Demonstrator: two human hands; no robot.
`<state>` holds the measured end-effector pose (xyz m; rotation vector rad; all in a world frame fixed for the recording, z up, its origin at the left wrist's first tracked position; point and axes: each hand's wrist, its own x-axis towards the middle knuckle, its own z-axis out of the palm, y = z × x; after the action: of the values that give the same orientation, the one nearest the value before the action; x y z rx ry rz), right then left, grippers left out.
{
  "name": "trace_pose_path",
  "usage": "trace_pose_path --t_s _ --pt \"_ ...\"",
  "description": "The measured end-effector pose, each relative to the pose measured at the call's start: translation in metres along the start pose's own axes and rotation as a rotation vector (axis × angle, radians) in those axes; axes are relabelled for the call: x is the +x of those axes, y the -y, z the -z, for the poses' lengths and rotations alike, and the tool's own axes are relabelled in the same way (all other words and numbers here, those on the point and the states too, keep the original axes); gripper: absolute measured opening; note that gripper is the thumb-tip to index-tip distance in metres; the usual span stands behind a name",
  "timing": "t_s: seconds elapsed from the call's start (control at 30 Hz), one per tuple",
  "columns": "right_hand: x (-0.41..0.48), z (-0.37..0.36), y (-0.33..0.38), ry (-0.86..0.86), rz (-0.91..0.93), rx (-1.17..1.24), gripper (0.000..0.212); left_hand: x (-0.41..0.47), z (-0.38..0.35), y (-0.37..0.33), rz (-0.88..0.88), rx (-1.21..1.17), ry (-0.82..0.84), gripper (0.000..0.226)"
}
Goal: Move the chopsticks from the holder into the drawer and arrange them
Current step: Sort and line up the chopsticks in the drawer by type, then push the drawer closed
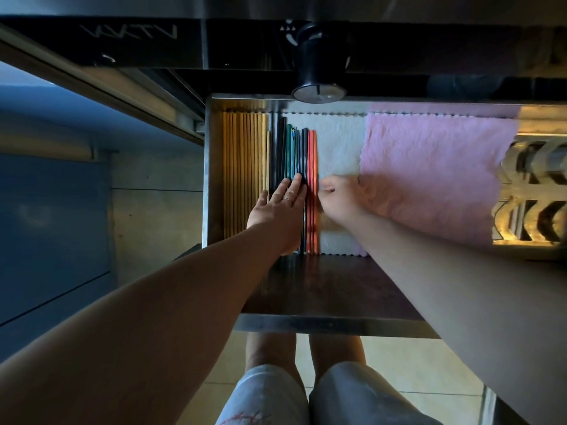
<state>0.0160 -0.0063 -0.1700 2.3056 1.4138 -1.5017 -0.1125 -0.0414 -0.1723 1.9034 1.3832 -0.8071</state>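
Note:
The open drawer holds chopsticks laid side by side, lengthwise. Several bamboo chopsticks lie at its left wall. To their right are dark, green and black chopsticks, then red chopsticks. My left hand lies flat on the dark chopsticks, fingers stretched and together, a ring on one finger. My right hand rests just right of the red chopsticks with fingers curled, fingertips touching their edge. The black chopstick holder stands on the counter above the drawer; I see no chopsticks in it.
A white cloth and a pink cloth line the drawer floor. A patterned metal rack sits at the right end. The drawer's front panel is toward me. Blue cabinet fronts are on the left.

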Motion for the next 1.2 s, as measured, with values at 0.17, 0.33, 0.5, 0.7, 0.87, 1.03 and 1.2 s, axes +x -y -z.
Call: trace_pose_path --t_s 0.17,0.33,0.5,0.7,0.87,1.03,1.2 --pt "-0.024 0.016 0.0 0.064 -0.017 0.122 0.038 -0.019 0.019 -0.01 0.042 -0.118 0.061 0.082" --pt "-0.073 0.053 0.003 0.092 -0.052 0.174 0.036 -0.065 0.042 -0.03 0.192 -0.491 0.038 0.063" --pt "-0.131 0.091 0.006 0.024 -0.101 0.384 0.025 -0.125 0.068 -0.06 0.207 -0.63 -0.099 0.048" --pt "-0.203 0.134 -0.001 0.013 -0.102 0.586 0.012 -0.194 0.083 -0.09 0.082 -0.709 -0.244 0.039" --pt "-0.241 0.16 -0.024 0.058 -0.185 0.698 0.017 -0.23 0.076 -0.107 0.082 -0.82 -0.359 0.022" --pt "-0.261 0.17 -0.052 0.142 -0.285 0.754 0.021 -0.237 0.061 -0.118 0.284 -1.048 -0.111 0.019" --pt "-0.263 0.17 -0.073 0.231 -0.5 0.939 0.037 -0.234 0.065 -0.125 0.462 -1.387 0.185 0.014"
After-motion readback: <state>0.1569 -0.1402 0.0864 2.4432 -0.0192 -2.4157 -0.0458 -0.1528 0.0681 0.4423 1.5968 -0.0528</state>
